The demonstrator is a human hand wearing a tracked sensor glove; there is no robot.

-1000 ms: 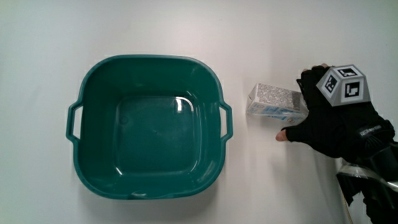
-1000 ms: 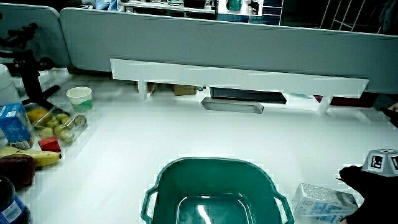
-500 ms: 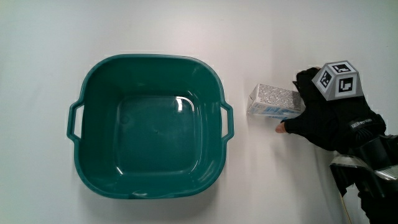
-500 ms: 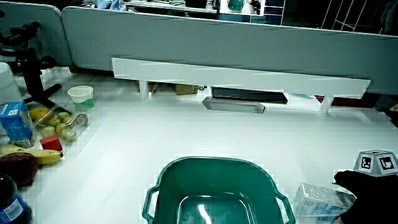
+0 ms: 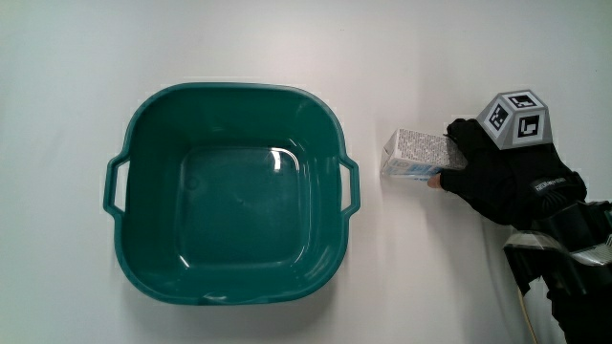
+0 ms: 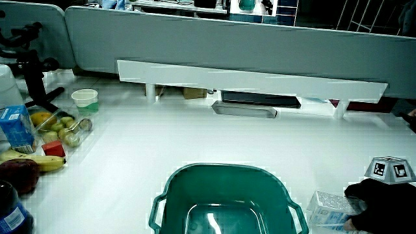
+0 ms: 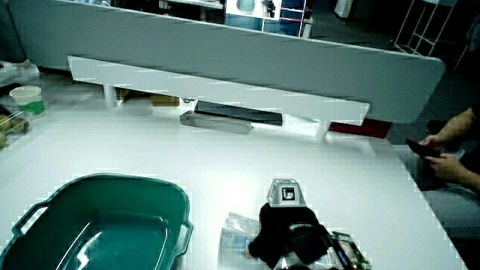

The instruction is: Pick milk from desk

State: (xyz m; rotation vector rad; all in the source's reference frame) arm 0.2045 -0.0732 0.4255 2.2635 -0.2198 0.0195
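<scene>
Right now the hand [image 5: 502, 177] sits at the end of the milk carton [image 5: 417, 156], fingers curled round it from above and thumb tucked against the side nearer the person, so I'd call that a grip closing on the carton rather than a loose touch. The patterned cube [image 5: 517, 119] on its back faces up, which suits a reach from over the top. The carton lies on its side on the white tabletop [image 5: 402, 268], just beside one handle of the empty teal basin [image 5: 229, 234], apart from it; lying flat like that, a pinch across its narrow faces looks like the sensible hold. No lift yet, by my reading: it seems to rest on the surface.

Hard to judge, though: the glove covers the carton's end, so the fingertips' exact contact is hidden. In a side view the carton [image 6: 328, 209] is partly masked by the hand [image 6: 383, 208], and in a side view the hand [image 7: 289, 234] blocks much of it too. At the tabletop's edge a banana [image 6: 26, 161] and a blue carton [image 6: 14, 127] show.
</scene>
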